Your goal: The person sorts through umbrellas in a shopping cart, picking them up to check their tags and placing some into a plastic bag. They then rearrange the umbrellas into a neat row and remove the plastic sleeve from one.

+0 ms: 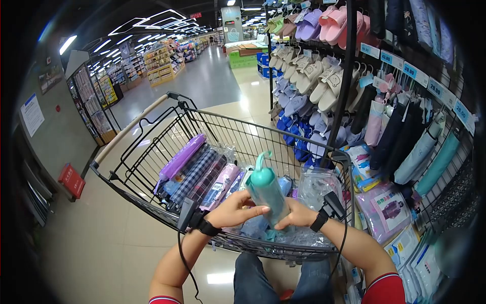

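Observation:
Both of my hands hold a teal umbrella [268, 195] in a translucent tube-shaped case, tilted above the shopping cart [248, 124]. Its rounded cap has a small hook and points up and away from me. My left hand [235, 210] closes on the left side of the case, thumb across the front. Lower down, my right hand [297, 215] grips the right side near the bottom end. Beneath them in the cart lie several folded umbrellas, among them a purple one [182, 157] and a checked one [191, 172], plus crumpled clear plastic packaging [319, 187].
On my right stands a display rack [346, 66] with hanging slippers [324, 86], hanging umbrellas [420, 152] and packaged raincoats [387, 210]. A red box-shaped sign [71, 181] stands by the left wall. Shelves of goods [159, 63] line the store farther ahead.

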Demonstrator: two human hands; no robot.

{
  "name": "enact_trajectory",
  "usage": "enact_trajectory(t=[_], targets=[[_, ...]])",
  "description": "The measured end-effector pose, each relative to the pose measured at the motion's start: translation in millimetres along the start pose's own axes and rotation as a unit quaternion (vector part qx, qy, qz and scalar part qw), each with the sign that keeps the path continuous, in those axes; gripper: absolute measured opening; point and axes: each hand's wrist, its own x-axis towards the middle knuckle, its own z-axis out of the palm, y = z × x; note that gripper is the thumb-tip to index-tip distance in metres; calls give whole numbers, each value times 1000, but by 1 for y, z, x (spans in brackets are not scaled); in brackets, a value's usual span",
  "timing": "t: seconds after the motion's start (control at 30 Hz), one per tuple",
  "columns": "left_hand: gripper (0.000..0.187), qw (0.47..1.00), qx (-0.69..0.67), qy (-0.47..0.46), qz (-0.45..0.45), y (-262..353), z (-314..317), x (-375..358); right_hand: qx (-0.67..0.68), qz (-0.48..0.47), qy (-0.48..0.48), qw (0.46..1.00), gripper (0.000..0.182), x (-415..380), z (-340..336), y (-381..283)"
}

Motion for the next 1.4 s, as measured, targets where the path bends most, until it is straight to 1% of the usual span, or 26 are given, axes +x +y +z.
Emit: enact_trajectory(t=[0.03, 0.07, 0.1, 0.13, 0.17, 0.23, 0.27, 0.33, 0.37, 0.4, 0.47, 0.5, 0.57, 0.6, 0.67, 0.7, 0.77, 0.8, 0.87, 0.9, 0.97, 1.1, 1.23, 1.33, 1.37, 1.4], targets=[[36, 1000, 11, 22, 16, 4, 2, -3, -31, -5, -3, 1000, 75, -2, 4, -5], [36, 999, 12, 25, 16, 7, 3, -5, -62, -10, -6, 998, 79, -2, 7, -8], [36, 997, 66, 23, 42, 9, 3, -6, -45, 41, -20, 998, 87, -2, 8, -8], [36, 990, 120, 19, 67, 10, 3, -7, -45, 41, -22, 998, 87, -2, 10, -7], [41, 985, 123, 39, 119, 9, 6, -6, -91, -19, -17, 995, 88, -1, 12, -5], [44, 980, 131, 57, 142, 7, 9, -4, -167, -154, 7, 974, 88, 4, 13, 8], [48, 974, 139, 76, 165, 6, 10, -3, -166, -154, 10, 974, 88, 3, 13, 12], [51, 972, 154, 96, 147, 4, 13, 0, -31, -157, 76, 984, 79, -1, 23, -4], [54, 970, 170, 118, 127, 3, 13, 0, -23, -156, 95, 983, 69, -5, 24, -12], [54, 970, 169, 117, 126, 0, 13, 2, -22, -155, 95, 983, 69, -5, 22, -12], [57, 969, 148, 151, 131, -7, 11, 4, -63, -116, 113, 985, 60, -4, 19, -7], [57, 969, 149, 149, 130, -8, 11, 4, -62, -116, 114, 985, 60, -3, 18, -5], [57, 983, 88, 132, 94, -10, 10, 4, -28, -132, 116, 984, 57, -4, 16, -2], [57, 983, 88, 130, 94, -6, 10, 3, -27, -132, 119, 984, 57, -4, 15, -2], [55, 959, 242, 137, 61, 5, 9, -1, 12, -131, 73, 989, 57, -4, 13, -2], [55, 959, 242, 136, 61, -1, 9, 1, 12, -130, 74, 989, 57, -5, 14, -2], [48, 977, 118, 139, 111, -16, 9, 5, -60, -136, 85, 985, 59, -6, 16, -4], [48, 977, 118, 138, 110, -16, 9, 6, -59, -136, 86, 985, 59, -7, 16, -6], [38, 982, 88, 159, 48, -14, 10, 5, -61, -120, 119, 984, 58, -7, 14, -9], [38, 982, 87, 159, 47, -15, 10, 6, -60, -119, 119, 984, 58, -6, 13, -6], [32, 976, 104, 187, 34, -19, 9, 7, 17, -126, 112, 986, 57, 0, 9, 3], [26, 982, 54, 174, 54, -21, 9, 8, 29, -104, 99, 989, 55, 2, 7, 3], [18, 983, 68, 166, 44, -11, 11, 3, 10, -107, 104, 989, 49, 2, 6, 3], [19, 983, 73, 163, 49, -15, 11, 5, -34, -92, 98, 990, 64, -3, 8, 4], [19, 985, 67, 151, 45, -13, 11, 5, -76, -65, 78, 992, 67, -1, 5, 13], [19, 987, 64, 144, 40, -12, 11, 4, -74, -68, 66, 993, 67, -3, 5, 13]])
